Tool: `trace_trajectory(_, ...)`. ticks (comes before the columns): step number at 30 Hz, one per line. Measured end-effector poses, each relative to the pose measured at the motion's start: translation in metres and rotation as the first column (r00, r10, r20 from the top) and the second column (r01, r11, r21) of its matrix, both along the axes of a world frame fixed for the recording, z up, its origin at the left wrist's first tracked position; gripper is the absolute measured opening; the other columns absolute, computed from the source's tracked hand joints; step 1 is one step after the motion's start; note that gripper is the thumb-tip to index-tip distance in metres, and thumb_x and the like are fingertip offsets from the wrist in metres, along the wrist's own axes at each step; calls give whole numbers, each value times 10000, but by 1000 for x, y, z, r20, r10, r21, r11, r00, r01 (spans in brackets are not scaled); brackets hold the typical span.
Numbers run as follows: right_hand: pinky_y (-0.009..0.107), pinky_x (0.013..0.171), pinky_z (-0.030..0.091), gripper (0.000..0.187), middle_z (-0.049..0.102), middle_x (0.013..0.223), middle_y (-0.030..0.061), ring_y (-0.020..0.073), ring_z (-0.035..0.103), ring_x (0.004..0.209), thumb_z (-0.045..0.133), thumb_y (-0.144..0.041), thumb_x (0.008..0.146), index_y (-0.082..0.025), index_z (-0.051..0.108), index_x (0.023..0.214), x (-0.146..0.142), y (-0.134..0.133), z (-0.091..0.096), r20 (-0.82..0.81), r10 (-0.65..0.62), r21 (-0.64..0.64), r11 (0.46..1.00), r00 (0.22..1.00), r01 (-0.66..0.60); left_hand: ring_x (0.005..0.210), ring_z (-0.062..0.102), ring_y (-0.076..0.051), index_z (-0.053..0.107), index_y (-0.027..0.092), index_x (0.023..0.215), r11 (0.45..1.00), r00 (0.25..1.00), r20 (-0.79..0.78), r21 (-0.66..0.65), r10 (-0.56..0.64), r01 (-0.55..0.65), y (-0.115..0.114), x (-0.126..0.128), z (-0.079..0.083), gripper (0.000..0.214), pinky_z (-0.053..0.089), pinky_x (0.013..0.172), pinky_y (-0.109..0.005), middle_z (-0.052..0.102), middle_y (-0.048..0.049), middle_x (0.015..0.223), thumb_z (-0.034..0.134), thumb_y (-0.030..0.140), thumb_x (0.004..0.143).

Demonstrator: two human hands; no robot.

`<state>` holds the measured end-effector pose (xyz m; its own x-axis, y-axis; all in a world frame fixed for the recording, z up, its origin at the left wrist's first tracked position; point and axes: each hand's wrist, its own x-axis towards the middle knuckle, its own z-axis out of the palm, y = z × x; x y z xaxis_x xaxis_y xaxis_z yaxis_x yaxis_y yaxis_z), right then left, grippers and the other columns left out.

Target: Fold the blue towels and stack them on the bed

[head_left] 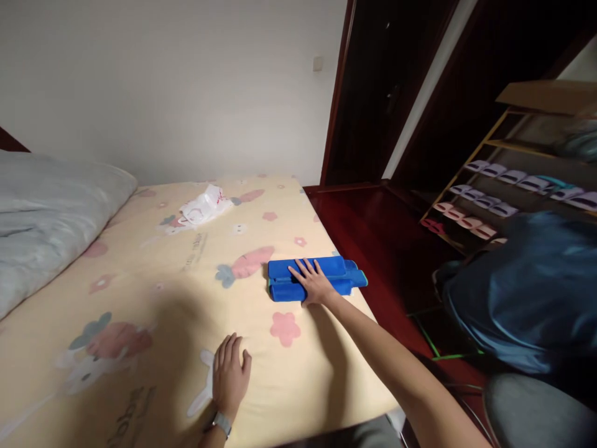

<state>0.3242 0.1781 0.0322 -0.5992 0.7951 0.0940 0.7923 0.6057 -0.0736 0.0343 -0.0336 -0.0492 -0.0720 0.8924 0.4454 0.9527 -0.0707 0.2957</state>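
**A:** Where is the blue folded cloth (pixel 282 289)?

**B:** On the bed sheet (pixel 153 292), close to the bed's right edge, just beside a printed carrot. The right hand (pixel 311 283) lies palm down on top of it with the fingers spread. It pinches nothing.

**A:** And the left hand (pixel 229 373)?

**B:** Flat on the sheet near the front edge, fingers loosely together, holding nothing. It's well apart from the cloth.

**A:** How would you press that well?

**B:** It looks to me like a flattening press. I'd put the weight through the whole palm rather than the fingertips, so the layers don't slide. I'd also push straight down, not outward, because the floor is right beside it.

**A:** Anything crowding it?

**B:** No. A white plastic bag (pixel 205 205) lies at the far end and a grey quilt (pixel 46 211) on the left, both well apart.
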Motion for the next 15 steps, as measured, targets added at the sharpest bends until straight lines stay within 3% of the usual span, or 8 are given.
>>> trace_trajectory(4, 664, 1152, 38, 1494, 125, 1635, 197, 490, 76, 1472, 933, -537, 388, -252, 92, 1589, -14, 53, -3, 118, -67, -176, 981, 991, 88, 1289, 511, -320, 592, 192, 1248, 1000, 1000, -12, -20, 14, -14, -1, 1, 0, 370, 370, 1126, -511, 608, -153, 1324, 498, 255, 896)
trace_trajectory(7, 613, 1155, 151, 1481, 242, 1598, 200, 466, 255, 1431, 932, -525, 373, -264, 121, 1585, -17, 75, -2, 161, -39, -289, 954, 986, 84, 1288, 512, -320, 586, 200, 1258, 999, 1000, -17, -35, 23, -24, -2, 1, -1, 379, 370, 1123, -517, 607, -147, 1323, 499, 252, 893)
trace_trajectory(11, 516, 1060, 360, 1370, 528, 1385, 211, 417, 529, 1225, 926, -473, 420, -236, 211, 1565, -23, 82, -3, 193, -38, -299, 949, 980, 96, 1293, 508, -319, 585, 219, 1267, 998, 999, -6, -46, 32, -32, -1, 1, -2, 389, 360, 1127, -520, 610, -137, 1320, 502, 251, 888)
trace_trajectory(15, 436, 981, 435, 1197, 606, 1290, 180, 379, 599, 1129, 908, -425, 470, -232, 344, 1508, -25, 77, -2, 161, -60, -280, 954, 985, 104, 1295, 506, -318, 606, 222, 1242, 998, 999, 15, -52, 35, -34, -2, 1, -3, 373, 361, 1125, -514, 611, -132, 1320, 500, 251, 886)
